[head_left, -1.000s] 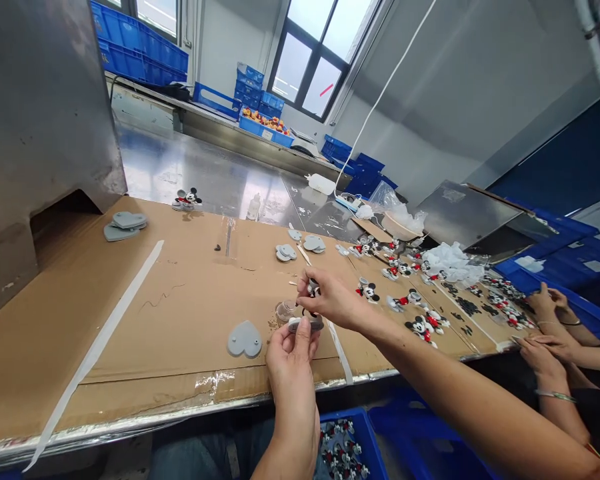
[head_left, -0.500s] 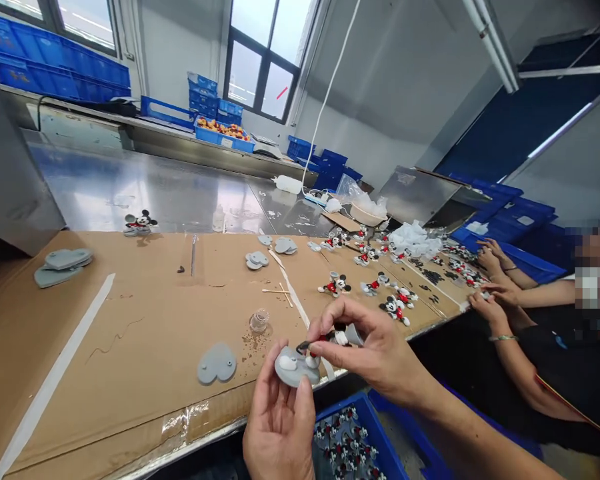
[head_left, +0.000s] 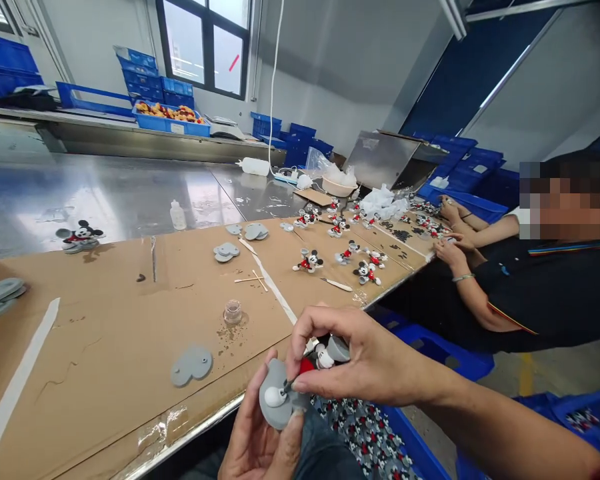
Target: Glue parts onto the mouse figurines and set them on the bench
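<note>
Head view: the left hand (head_left: 257, 447) cups a grey heart-shaped plate (head_left: 275, 413) from beneath, its fingers curled up behind the rim, and a white dome (head_left: 275, 397) sits on the plate's face. The right hand (head_left: 365, 363) reaches across from the lower right, thumb and fingers pinching a small Mickey figure (head_left: 324, 357) (its red shorts barely show past the fingers) close against the plate. The tip of a thin dark tool (head_left: 287, 385) touches the dome. Both hands are just past the edge of the cardboard (head_left: 105, 347). On it lie a matching plate (head_left: 192, 365), a small glass jar (head_left: 233, 311), and a scatter of finished figures (head_left: 347, 253). More figures fill a blue crate (head_left: 415, 447) below. Farther right, a co-worker's hands (head_left: 447, 233) rest together beside the bench.
</note>
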### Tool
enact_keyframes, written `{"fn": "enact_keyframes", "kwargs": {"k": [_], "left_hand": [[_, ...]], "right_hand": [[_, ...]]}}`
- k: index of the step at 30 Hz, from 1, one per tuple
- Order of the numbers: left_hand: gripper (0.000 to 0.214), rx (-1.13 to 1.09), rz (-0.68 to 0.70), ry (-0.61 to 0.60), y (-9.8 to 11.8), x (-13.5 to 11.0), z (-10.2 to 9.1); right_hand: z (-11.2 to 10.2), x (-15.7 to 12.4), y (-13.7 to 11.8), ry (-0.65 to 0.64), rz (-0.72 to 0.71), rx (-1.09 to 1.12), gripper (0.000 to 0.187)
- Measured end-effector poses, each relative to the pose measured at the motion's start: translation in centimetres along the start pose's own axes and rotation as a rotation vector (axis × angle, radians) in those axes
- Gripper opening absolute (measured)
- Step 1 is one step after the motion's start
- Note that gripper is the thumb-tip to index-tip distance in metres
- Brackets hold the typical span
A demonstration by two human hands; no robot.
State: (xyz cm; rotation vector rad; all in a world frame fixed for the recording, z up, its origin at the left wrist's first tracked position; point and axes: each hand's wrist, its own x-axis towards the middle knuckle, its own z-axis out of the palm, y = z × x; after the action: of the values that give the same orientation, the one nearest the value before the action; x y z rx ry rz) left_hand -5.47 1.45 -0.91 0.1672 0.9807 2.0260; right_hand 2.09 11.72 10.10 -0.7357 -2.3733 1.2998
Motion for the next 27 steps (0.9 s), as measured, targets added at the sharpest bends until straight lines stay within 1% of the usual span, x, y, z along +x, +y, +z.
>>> {"fn": "enact_keyframes", "kwargs": {"k": [3,6,13,17,21,23,25,27], "left_hand": [[0.047,-0.014,0.005,0.047,0.2,-0.1,0.3],[0.047,-0.02,0.053,0.086,0.4,-0.3,0.7],[0.044,0.001,0.123,0.131,0.7,-0.9,1.3],[0.043,-0.023,0.173,0.134,0.3,-0.4,0.7],[0.045,-0.012,0.265,0.066,-0.5,0.5,-0.6],[0.046,-0.014,0.279,0.04,-0.6,0.7,-0.9],[0.046,-0.018,0.271,0.051,-0.5,0.5,-0.7],[0.045,-0.016,0.258,0.089,-0.4,0.3,-0.5]], "right_hand": [[-0.1,0.0,-0.2,-0.027,-0.004,-0.042,0.017],[-0.1,0.0,-0.4,-0.04,-0.021,-0.075,0.018],[-0.2,0.3,-1.2,-0.082,-0.039,-0.127,0.018],[-0.1,0.4,-1.7,-0.093,-0.033,-0.156,0.019],[0.1,0.5,-2.2,-0.083,-0.048,-0.17,0.02],[0.1,0.5,-2.4,-0.08,-0.051,-0.2,0.021],[0.1,0.5,-2.7,-0.086,-0.055,-0.22,0.021],[0.1,0.5,-2.9,-0.096,-0.057,-0.224,0.021]]}}
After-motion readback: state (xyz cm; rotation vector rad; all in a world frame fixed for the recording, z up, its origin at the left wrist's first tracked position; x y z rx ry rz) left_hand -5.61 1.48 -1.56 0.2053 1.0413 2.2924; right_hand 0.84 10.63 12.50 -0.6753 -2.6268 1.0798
